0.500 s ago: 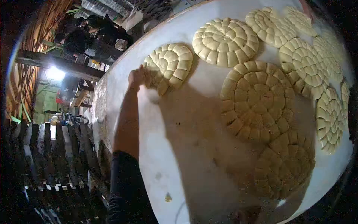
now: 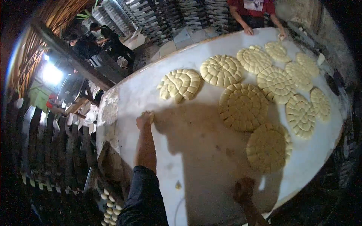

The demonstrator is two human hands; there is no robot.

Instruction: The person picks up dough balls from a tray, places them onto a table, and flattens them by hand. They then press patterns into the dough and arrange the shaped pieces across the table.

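My left hand (image 2: 144, 120) is closed above the pale table, its fingers around what looks like a small piece of dough (image 2: 151, 116). Beyond it lies a spiral of cut dough pieces (image 2: 181, 84) with a ragged, gapped near-left edge, apart from the hand. My right hand (image 2: 244, 190) hangs low in deep shadow at the near side, its fingers too dark to read. Nearest to it is a shaded dough spiral (image 2: 266, 148), overlapping or touching another at its right edge.
Several more dough spirals (image 2: 276, 84) cover the right side of the table (image 2: 130, 101). A person in a red top (image 2: 256, 7) stands at the far edge, one hand touching dough. Other people (image 2: 109, 39) are at the back left. Round pale balls (image 2: 109, 211) lie below left.
My left hand has drawn back from the ragged spiral toward me, with a pale piece in its fingers. My view has tilted up, bringing in the person opposite and more of my right hand.
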